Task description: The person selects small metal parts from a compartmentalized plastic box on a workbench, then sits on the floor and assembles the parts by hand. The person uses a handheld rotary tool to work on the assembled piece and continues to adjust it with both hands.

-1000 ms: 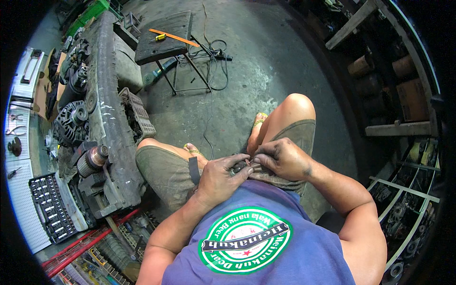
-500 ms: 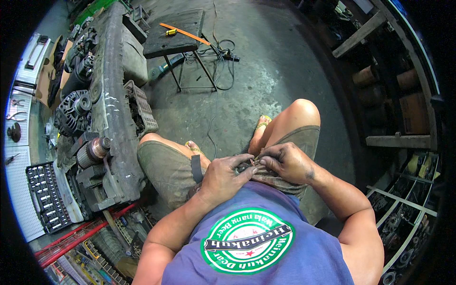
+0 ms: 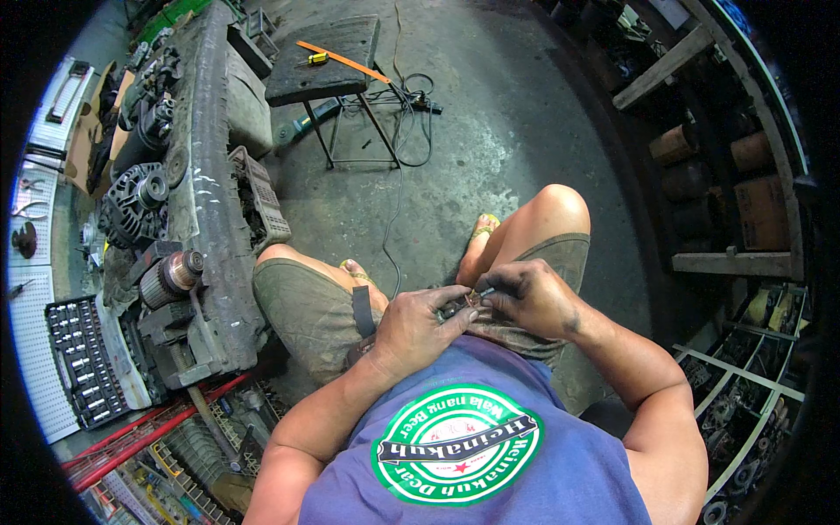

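Note:
Over my lap, my left hand is closed around a small dark metal part with copper-coloured bits at one end. Its thumb and fingers curl about the part, hiding most of it, so its exact kind does not show. Close against that end, my right hand has its thumb and fingertips pinched together. Whatever the right fingertips hold, if anything, is too small to make out. Both hands are blackened with grime.
Left of me runs a workbench bearing an alternator, a copper-wound armature and a socket set. Ahead stands a small table with a screwdriver and an orange strip. A cable crosses the floor; shelves line the right.
My right fingertips have shifted slightly at the small part, and more of its copper-coloured end shows between the hands. My left hand stays nearly in place.

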`<state>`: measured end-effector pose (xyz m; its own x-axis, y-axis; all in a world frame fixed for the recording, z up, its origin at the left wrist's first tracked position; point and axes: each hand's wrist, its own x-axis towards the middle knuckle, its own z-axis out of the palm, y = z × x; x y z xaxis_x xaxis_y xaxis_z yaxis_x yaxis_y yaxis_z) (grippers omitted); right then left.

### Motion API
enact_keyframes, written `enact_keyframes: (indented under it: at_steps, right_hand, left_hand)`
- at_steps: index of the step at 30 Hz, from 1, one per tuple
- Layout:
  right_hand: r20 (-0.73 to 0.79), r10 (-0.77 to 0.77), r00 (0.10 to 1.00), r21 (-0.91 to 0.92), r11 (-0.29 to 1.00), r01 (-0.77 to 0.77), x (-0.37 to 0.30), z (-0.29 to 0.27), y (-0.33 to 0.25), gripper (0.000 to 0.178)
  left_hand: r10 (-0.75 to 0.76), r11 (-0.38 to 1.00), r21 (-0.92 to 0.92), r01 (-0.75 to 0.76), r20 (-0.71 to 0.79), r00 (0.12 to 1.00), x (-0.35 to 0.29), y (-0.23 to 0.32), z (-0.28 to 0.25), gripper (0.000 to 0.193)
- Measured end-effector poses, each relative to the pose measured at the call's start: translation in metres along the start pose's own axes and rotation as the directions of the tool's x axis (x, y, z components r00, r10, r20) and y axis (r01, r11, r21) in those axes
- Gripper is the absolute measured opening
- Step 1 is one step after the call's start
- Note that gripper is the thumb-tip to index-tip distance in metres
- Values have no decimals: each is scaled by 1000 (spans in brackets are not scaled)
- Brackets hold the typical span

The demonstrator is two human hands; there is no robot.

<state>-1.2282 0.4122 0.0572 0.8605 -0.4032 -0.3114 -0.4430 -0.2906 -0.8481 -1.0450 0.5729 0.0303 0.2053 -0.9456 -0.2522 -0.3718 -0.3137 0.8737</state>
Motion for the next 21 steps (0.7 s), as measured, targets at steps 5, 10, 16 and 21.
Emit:
enact_keyframes:
  at_steps: [5,10,16,21]
  right_hand:
    - [45,119,992,-100,988,-114,6,2,3,19]
    - [44,69,997,173,982,-76,5,9,6,21]
    - [65,130,989,84,987,-135,9,-7,11,21]
    - [-124,81,989,-83,992,-92,42,-30,46,22]
  left_hand:
    - [32,995,93,-32,-1,999,-1,2,-1,42]
    - [-2,1000,30,3,-13,1000,0,1,0,41]
    - [9,1000,-4,-9,-8,1000,0,-4,3,42]
    - [-121,970,-223,98,-91,988,-1,-17,-14,35]
